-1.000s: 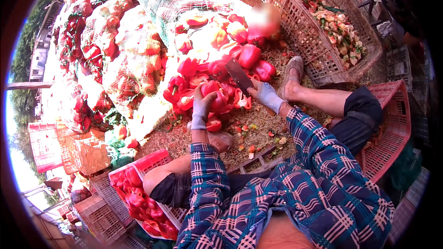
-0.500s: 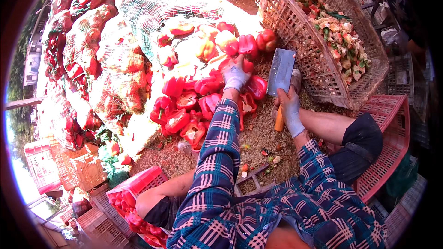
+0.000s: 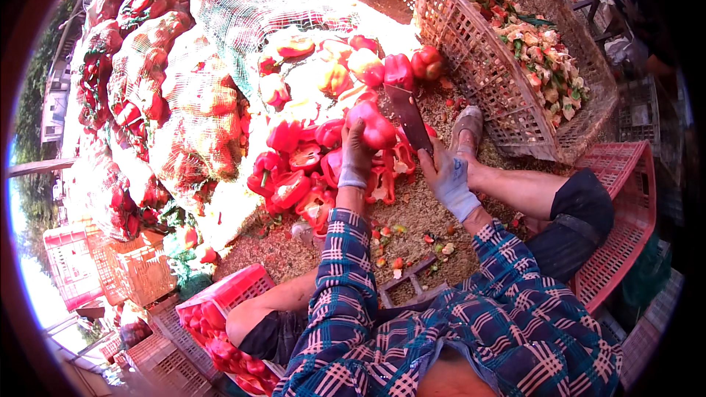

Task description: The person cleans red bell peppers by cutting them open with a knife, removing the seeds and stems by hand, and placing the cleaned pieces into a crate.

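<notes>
A whole red bell pepper (image 3: 372, 126) is in my gloved left hand (image 3: 354, 154), lifted above the pile with the fingers closed round it. My gloved right hand (image 3: 446, 179) grips a cleaver (image 3: 410, 119) whose orange handle is now hidden by the hand. The dark blade stands tilted just right of the pepper; whether it touches the pepper I cannot tell. Below and left of my left hand lie cut red peppers (image 3: 292, 191), some showing their hollow insides. More peppers (image 3: 366, 68), partly washed out by sunlight, lie beyond the blade.
A tall plastic crate (image 3: 507, 73) of pepper scraps (image 3: 540, 59) leans at the upper right. Stuffed mesh sacks (image 3: 198, 103) stand on the left. By my left knee is a pink crate (image 3: 235, 287) with red pieces. A dark frame (image 3: 406, 283) lies on the seed-strewn ground between my legs.
My left hand has drawn back from the pile with a red pepper in it. The cleaver has swung left toward that pepper, its blade turned from broad side to a narrow, darker view.
</notes>
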Tool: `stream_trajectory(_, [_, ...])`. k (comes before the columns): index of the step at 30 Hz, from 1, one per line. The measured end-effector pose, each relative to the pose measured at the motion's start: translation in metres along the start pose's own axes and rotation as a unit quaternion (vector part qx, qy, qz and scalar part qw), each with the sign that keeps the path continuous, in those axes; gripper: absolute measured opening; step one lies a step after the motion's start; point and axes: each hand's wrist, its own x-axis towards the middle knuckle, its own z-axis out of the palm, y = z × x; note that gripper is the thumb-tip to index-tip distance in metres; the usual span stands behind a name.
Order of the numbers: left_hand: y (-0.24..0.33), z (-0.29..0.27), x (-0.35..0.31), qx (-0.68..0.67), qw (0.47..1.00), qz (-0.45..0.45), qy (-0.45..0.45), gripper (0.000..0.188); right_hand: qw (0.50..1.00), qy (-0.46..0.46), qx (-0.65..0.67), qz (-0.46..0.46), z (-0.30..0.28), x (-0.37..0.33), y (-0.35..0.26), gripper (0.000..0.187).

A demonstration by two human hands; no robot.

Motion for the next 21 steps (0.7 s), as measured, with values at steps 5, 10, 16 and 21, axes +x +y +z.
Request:
stream_trajectory(5, [0.016,-0.003,-0.035,-0.031,0.998,0.048,0.019,0.05,0.991,-0.006,-0.04,-0.13,0.004,-0.009,-0.039,0.025])
stream_trajectory(10, [0.025,-0.004,-0.075,0.005,0.992,0.124,-0.024,0.05,0.975,-0.162,-0.141,-0.064,0.03,-0.018,-0.038,0.028])
stream_trajectory(16, [0.061,-0.022,-0.103,0.169,0.97,0.174,0.015,0.048,0.972,-0.23,-0.044,0.022,0.055,-0.012,-0.056,0.035])
stream_trajectory(21, [0.086,-0.053,-0.127,0.036,0.993,0.109,-0.029,0.052,0.875,-0.278,0.316,0.238,0.082,-0.02,-0.046,0.041])
